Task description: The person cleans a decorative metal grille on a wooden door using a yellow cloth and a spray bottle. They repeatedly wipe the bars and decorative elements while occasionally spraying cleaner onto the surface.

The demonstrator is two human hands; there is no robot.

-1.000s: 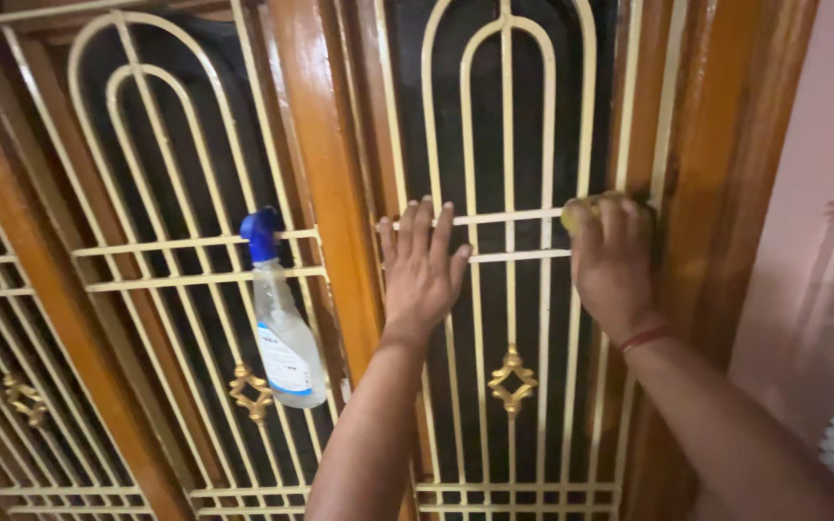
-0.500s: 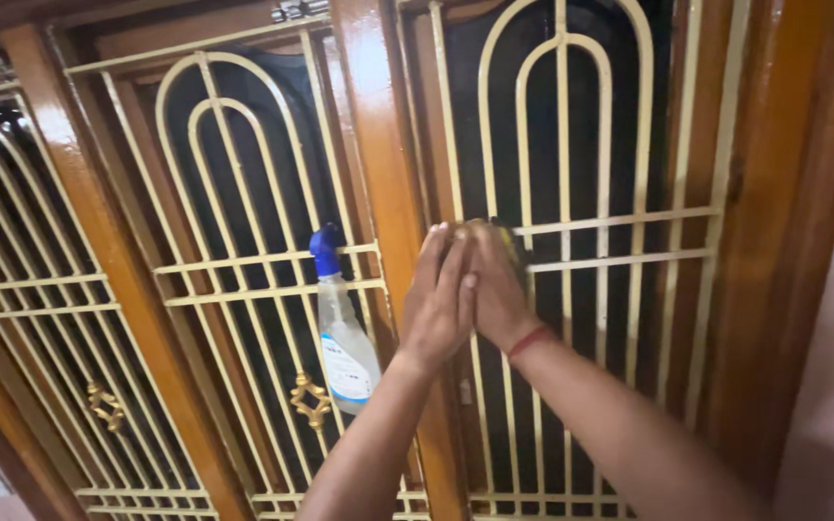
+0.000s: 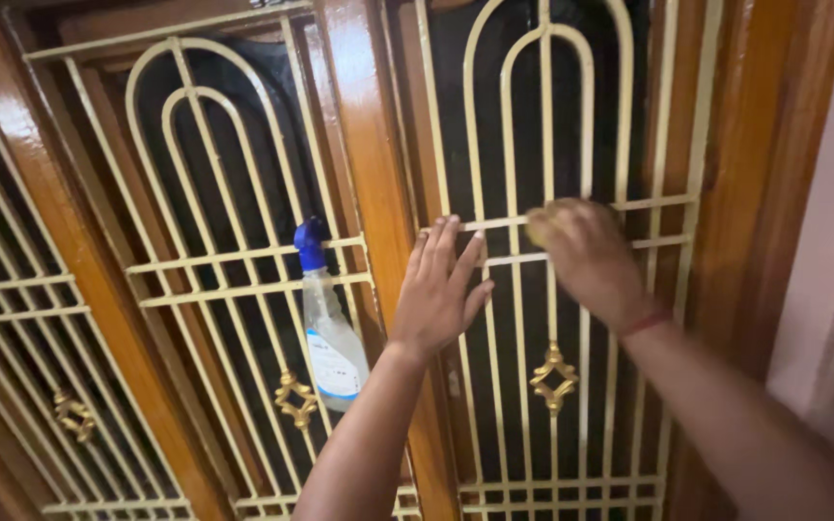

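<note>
Single head-worn camera, facing the window grille [image 3: 552,289] almost square-on at close, arm's-reach range. View tilts slightly, is centred on the wooden post [image 3: 369,193] between two grille panels, and shows both forearms entering from below.

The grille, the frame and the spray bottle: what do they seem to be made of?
Grille: likely metal, cream paint; thin bent bars. Frame: wood, glossy varnish; grain and glare. Spray bottle: clear plastic, it seems, with a blue head.

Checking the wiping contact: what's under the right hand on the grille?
A yellowish pad peeks out at the fingertips of the right hand, pressed on the cream grille crossbars. The rest is covered by the hand.
</note>
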